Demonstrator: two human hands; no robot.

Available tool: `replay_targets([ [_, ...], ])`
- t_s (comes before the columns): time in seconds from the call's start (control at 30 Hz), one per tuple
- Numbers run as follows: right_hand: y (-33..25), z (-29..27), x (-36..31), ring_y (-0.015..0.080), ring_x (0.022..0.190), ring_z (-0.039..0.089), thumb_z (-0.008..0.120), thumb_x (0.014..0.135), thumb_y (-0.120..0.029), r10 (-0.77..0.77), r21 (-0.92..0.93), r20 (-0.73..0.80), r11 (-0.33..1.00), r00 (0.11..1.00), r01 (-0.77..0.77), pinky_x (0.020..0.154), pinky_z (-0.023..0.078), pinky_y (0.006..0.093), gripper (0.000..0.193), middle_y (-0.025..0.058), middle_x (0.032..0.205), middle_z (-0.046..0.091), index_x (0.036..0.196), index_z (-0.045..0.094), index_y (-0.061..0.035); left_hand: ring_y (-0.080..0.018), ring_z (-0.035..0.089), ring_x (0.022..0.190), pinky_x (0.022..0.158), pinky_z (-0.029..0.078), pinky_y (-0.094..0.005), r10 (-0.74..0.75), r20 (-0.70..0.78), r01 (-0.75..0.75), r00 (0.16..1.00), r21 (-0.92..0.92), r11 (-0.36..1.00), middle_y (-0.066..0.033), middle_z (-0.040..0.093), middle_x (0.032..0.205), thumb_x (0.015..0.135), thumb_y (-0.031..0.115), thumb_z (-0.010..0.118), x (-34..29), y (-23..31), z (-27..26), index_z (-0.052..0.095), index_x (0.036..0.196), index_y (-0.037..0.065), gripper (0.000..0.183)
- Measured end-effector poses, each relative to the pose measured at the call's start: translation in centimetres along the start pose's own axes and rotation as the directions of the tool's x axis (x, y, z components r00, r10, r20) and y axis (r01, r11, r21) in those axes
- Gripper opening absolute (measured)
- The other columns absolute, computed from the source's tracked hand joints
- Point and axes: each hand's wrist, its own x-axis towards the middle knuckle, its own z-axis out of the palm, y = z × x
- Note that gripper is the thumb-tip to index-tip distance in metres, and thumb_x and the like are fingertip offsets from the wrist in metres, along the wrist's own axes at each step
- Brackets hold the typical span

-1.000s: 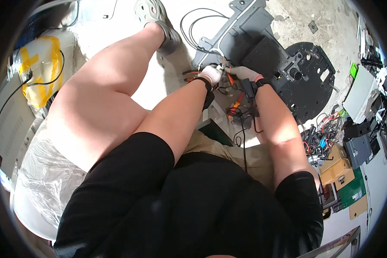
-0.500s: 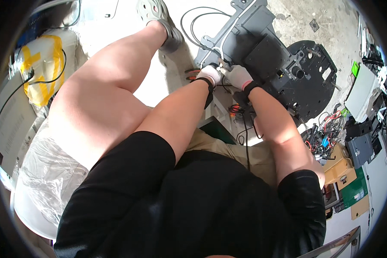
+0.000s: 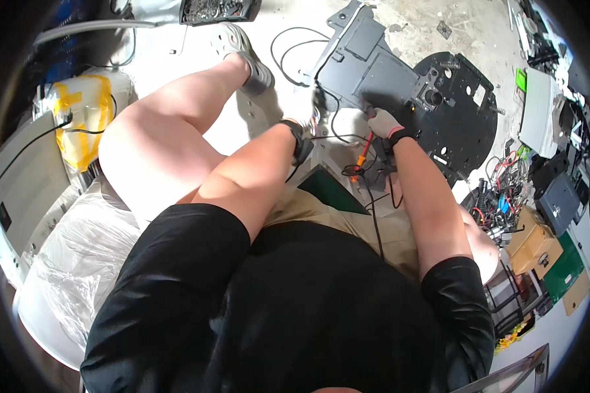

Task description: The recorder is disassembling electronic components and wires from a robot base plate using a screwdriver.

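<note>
My left hand [image 3: 303, 110], in a white glove, is beside the near left edge of a grey and black machine part [image 3: 373, 69]. Glare washes out its fingers, and thin coloured wires show next to them. My right hand [image 3: 383, 123], gloved too, is closed at the part's near edge, where a small dark piece sticks out past the fingers. Just below it, a slim red-and-orange tool [image 3: 362, 157] slants downward; whether the hand grips it is unclear. A black cable [image 3: 337, 121] loops between the hands.
A round black base plate [image 3: 469, 131] with springs adjoins the part. Tangled cables [image 3: 495, 206] and a cardboard box [image 3: 534, 242] lie at right. A yellow-taped bundle [image 3: 82, 121] stands left, and a black tray of small parts [image 3: 219, 10] is at the far edge.
My hands, close together before, have moved apart: the left leftward, the right slightly rightward. The red-and-orange tool now shows below the right hand. The view has shifted a little.
</note>
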Motion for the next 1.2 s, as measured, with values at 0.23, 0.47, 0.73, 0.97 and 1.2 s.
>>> replay_targets([
  [0.23, 0.2, 2.1, -3.3, 0.0362, 0.089, 0.066, 0.059, 0.075, -0.017, -0.063, -0.32, 0.098, 0.943, 0.993, 0.092, 0.075, 0.052, 0.0415, 0.044, 0.0246, 0.095, 0.066, 0.114, 0.06, 0.0022, -0.0231, 0.059, 0.067, 0.059, 0.043, -0.0379, -0.131, 0.21, 0.09, 0.969, 0.195, 0.977, -0.0148, 0.062, 0.077, 0.091, 0.037, 0.043, 2.7, -2.8, -3.5, 0.062, 0.086, -0.001, 0.044],
  [0.47, -2.0, 3.3, -4.2, 0.029, 0.089, 0.063, 0.06, 0.076, -0.017, -0.158, 0.068, 0.123, 0.986, 0.98, 0.151, 0.077, 0.048, 0.0374, 0.049, 0.0215, 0.096, 0.065, 0.119, 0.052, 0.004, -0.0386, 0.06, 0.099, 0.083, 0.047, -0.0446, 0.111, 0.047, -0.118, 0.993, 0.199, 0.973, -0.0269, 0.061, 0.105, 0.093, 0.023, 0.036, 7.4, -5.6, -4.9, 0.061, 0.107, 0.002, 0.035],
  [0.73, -7.0, 5.3, -1.1, 0.016, 0.093, 0.055, 0.058, 0.08, -0.008, -0.353, 0.525, -0.124, 0.77, 0.927, 0.363, 0.083, 0.045, 0.0288, 0.046, 0.0069, 0.099, 0.058, 0.124, 0.049, 0.0002, -0.0293, 0.066, 0.092, 0.082, 0.05, -0.0429, 0.086, -0.133, -0.037, 0.987, 0.335, 0.941, -0.0204, 0.067, 0.096, 0.09, 0.017, 0.042, 8.9, -9.0, -6.1, 0.063, 0.097, 0.001, 0.028],
  [0.97, -6.1, 6.4, 8.1, 0.0162, 0.066, 0.056, 0.054, 0.079, -0.003, -0.139, 0.591, -0.046, 0.795, 0.989, 0.14, 0.059, 0.046, 0.0307, 0.031, 0.007, 0.081, 0.059, 0.109, 0.051, 0.0, -0.023, 0.061, 0.097, 0.086, 0.045, -0.0317, 0.012, 0.219, -0.103, 0.976, 0.406, 0.908, -0.0105, 0.065, 0.111, 0.087, 0.044, 0.061, 10.2, -8.6, -2.1, 0.058, 0.118, 0.004, 0.051],
  [1.2, -6.1, 9.3, 8.1, 0.0255, 0.086, 0.061, 0.064, 0.081, -0.015, -0.041, 0.384, 0.188, 0.923, 0.981, -0.035, 0.08, 0.047, 0.0342, 0.032, 0.0178, 0.092, 0.062, 0.104, 0.05, 0.0017, -0.0247, 0.062, 0.09, 0.082, 0.046, -0.0366, -0.518, 0.101, 0.527, 0.849, -0.121, 0.841, -0.0111, 0.067, 0.105, 0.079, 0.046, 0.07, 9.0, -6.3, 0.7, 0.063, 0.115, 0.004, 0.055],
])
